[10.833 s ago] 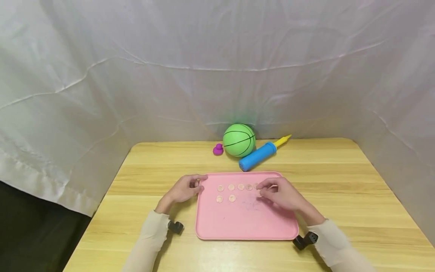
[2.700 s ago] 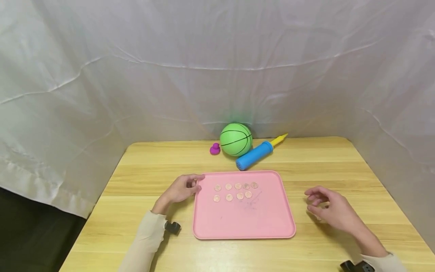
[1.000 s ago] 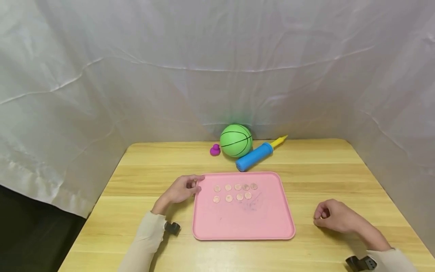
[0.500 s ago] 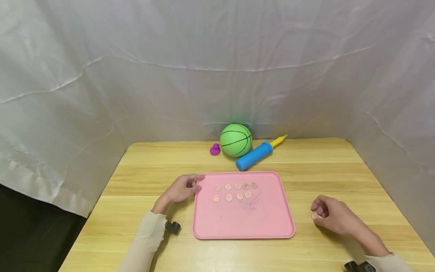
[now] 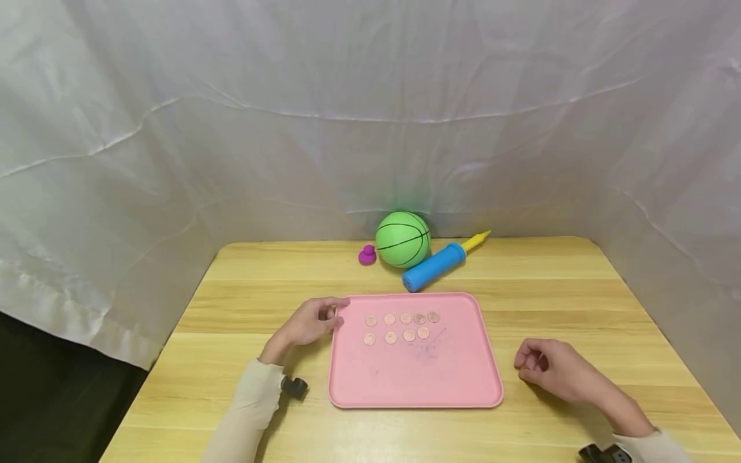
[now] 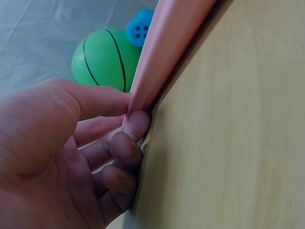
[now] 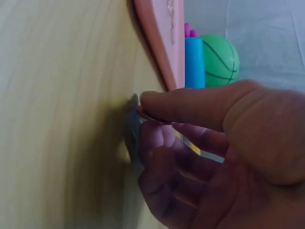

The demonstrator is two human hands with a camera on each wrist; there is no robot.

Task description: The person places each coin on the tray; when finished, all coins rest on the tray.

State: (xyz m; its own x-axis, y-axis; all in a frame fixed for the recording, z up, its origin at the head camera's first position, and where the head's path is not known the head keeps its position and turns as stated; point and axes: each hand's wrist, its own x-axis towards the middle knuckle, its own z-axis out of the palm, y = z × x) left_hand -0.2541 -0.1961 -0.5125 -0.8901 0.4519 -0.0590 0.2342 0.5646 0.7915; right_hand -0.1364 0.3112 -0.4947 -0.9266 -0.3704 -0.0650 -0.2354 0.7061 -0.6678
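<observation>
My left hand (image 5: 309, 321) grips the left rim of a pink tray (image 5: 417, 386), thumb on one side and fingers on the other, as the left wrist view shows of the hand (image 6: 71, 138). Several copper-coloured coins (image 5: 390, 337) lie flat in two rows on the tray's upper left part. To the right of the tray, low over the table, my right hand (image 5: 558, 370) pinches a coin between thumb and forefinger. In the right wrist view only a thin edge of that coin (image 7: 151, 116) shows; the thumb hides most of it.
Behind the tray stand a green ball (image 5: 403, 240), a purple rubber duck-like toy (image 5: 367, 256) and a blue pump (image 5: 435, 267) with a yellow nozzle (image 5: 477, 240). A pale curtain (image 5: 405, 128) rises along the back and sides of the wooden table (image 5: 278, 270).
Since the oldest frame, coins have been added to the lower row and my right hand has left the tray. Lately it has taken hold of a coin and shifted slightly left. The left hand stays put.
</observation>
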